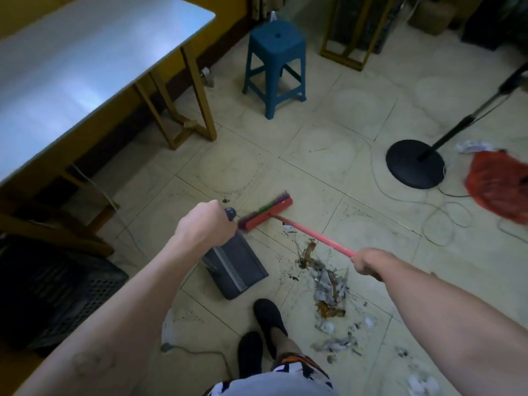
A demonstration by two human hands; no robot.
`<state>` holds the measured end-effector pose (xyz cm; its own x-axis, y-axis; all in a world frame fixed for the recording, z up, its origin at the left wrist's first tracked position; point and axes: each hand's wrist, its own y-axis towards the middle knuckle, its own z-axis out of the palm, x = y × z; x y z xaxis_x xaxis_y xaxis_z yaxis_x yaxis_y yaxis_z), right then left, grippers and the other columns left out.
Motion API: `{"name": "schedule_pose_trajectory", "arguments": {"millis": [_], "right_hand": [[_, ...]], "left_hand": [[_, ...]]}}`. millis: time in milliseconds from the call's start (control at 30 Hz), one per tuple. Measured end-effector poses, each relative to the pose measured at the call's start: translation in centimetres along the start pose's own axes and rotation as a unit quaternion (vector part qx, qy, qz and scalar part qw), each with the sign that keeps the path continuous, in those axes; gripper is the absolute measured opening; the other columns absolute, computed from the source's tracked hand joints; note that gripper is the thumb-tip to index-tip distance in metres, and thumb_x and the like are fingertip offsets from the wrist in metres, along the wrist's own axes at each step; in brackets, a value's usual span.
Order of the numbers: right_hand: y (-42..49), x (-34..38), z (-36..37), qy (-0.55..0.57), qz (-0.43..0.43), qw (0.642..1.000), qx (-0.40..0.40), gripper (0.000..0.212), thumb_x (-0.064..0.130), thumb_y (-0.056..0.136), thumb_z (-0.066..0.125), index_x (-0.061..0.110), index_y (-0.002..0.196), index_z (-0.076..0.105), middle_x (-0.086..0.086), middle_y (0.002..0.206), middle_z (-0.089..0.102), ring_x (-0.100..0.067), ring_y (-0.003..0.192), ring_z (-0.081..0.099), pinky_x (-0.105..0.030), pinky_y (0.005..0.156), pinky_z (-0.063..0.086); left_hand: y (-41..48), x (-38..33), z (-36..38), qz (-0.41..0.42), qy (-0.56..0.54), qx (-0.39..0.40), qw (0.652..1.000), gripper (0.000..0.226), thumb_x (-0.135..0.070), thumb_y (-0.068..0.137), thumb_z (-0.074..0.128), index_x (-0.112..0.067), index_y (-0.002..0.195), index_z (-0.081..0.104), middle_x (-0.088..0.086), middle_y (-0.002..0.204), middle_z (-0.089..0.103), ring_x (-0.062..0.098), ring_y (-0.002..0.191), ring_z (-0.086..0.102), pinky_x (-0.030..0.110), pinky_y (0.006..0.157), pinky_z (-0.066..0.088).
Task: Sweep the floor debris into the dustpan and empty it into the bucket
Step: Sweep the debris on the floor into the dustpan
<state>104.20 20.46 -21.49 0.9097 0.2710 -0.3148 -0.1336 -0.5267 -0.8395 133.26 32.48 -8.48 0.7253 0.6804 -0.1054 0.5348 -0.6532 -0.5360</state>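
Note:
My left hand (207, 225) grips the dark handle of a grey dustpan (235, 267), which hangs tilted just above the tiled floor in front of my feet. My right hand (368, 262) grips the pink stick of a red broom (267, 214). The broom head lies on the floor beyond the dustpan, close to my left hand. A heap of debris (325, 284), brown scraps, grey paper and black crumbs, lies on the floor to the right of the dustpan, under the broom stick. More paper bits (340, 344) are scattered nearer to me. No bucket is in view.
A metal-topped table (85, 75) with yellow legs stands at the left, a black crate (54, 292) beneath it. A blue stool (274, 67) stands ahead. A black fan base (414, 164), white cables (445, 218) and a red bag (500, 187) lie at the right.

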Motion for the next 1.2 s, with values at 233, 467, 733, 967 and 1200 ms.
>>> {"name": "schedule_pose_trajectory", "arguments": {"millis": [233,467,733,967,1200], "right_hand": [[-5.2,-0.5,4.1,0.037,-0.008,0.999,0.02,0.05,0.013,0.101,0.032,0.008,0.151,0.025,-0.007,0.083,0.048,-0.014,0.056,0.044,-0.025,0.052,0.039],[-9.5,-1.8,9.6,0.049,0.026,0.997,0.053,0.042,0.013,0.103,0.029,0.003,0.144,0.033,-0.005,0.07,0.04,-0.014,0.054,0.038,-0.023,0.046,0.033],[-12.2,-3.3,13.1,0.074,0.041,0.993,0.083,0.047,0.014,0.103,0.025,0.001,0.147,0.025,-0.006,0.067,0.039,-0.015,0.052,0.036,-0.024,0.048,0.032],[-13.0,-5.4,15.8,0.064,0.038,0.994,0.083,0.046,0.012,0.102,0.027,0.002,0.147,0.024,-0.006,0.068,0.041,-0.015,0.053,0.039,-0.024,0.047,0.034],[-13.8,-9.0,20.3,0.05,0.031,0.995,0.075,0.045,0.012,0.099,0.031,0.005,0.143,0.034,-0.004,0.07,0.042,-0.014,0.054,0.04,-0.024,0.049,0.034]], "left_hand": [[-2.0,2.0,1.8,0.056,-0.007,-0.04,0.998,0.033,-0.025,0.096,0.04,-0.014,0.066,0.048,0.007,0.069,0.058,0.023,0.058,0.058,0.026,0.055,0.047],[-4.2,2.8,4.0,0.092,-0.008,-0.053,0.994,0.034,-0.025,0.095,0.041,-0.013,0.064,0.047,0.007,0.067,0.056,0.023,0.056,0.056,0.024,0.052,0.043],[-7.5,2.3,5.4,0.131,0.0,-0.015,0.991,0.034,-0.016,0.095,0.039,-0.018,0.061,0.043,0.007,0.067,0.054,0.023,0.056,0.055,0.028,0.057,0.047],[-10.5,1.1,5.7,0.118,0.009,-0.007,0.993,0.03,-0.018,0.092,0.042,-0.022,0.063,0.037,0.006,0.071,0.053,0.024,0.062,0.054,0.029,0.062,0.048],[-14.6,-0.8,7.7,0.12,0.044,-0.016,0.992,0.031,-0.022,0.094,0.043,-0.021,0.064,0.036,0.006,0.072,0.054,0.024,0.065,0.057,0.029,0.06,0.047]]}}
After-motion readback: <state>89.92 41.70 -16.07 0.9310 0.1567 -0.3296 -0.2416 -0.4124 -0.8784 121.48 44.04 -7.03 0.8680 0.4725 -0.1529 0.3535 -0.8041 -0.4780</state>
